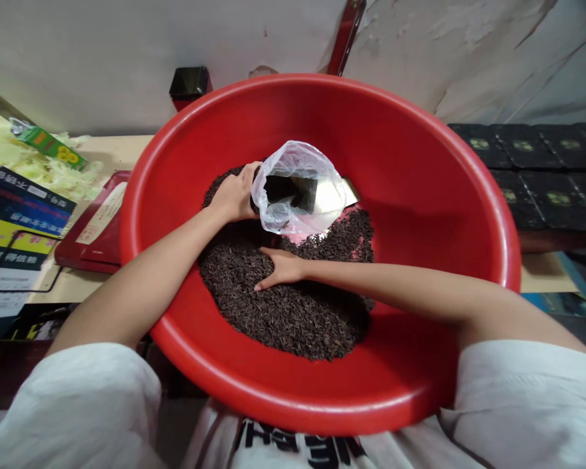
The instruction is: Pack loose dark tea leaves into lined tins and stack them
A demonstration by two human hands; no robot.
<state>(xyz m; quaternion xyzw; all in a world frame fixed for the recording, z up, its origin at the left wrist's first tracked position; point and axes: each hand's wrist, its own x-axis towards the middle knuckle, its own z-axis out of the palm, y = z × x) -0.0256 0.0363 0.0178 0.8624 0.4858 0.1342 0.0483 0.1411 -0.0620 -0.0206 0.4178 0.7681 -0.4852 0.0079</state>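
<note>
The box (322, 193) is in the far middle of the big red tub (430, 221), over the dark bits (293, 322). A clear bag (293, 158) sits at its mouth. The mouth points up at the head, and it is longer from left to right than from near to far. I cannot tell how deep the box goes

The left hand (237, 193) is curled round the left side of the box, but its fingertips are hidden. The right hand (284, 266) is in the bits, nearer than the box. Its thumb is spread away from its fingers, and some fingers are hidden

I count one tub, one box, one bag and two hands. To the left are one green carton (51, 146) and one red case (96, 225). One small black-topped tin (189, 83) is at the far left of the tub. To the right are two rows of black packs (547, 146)
</note>
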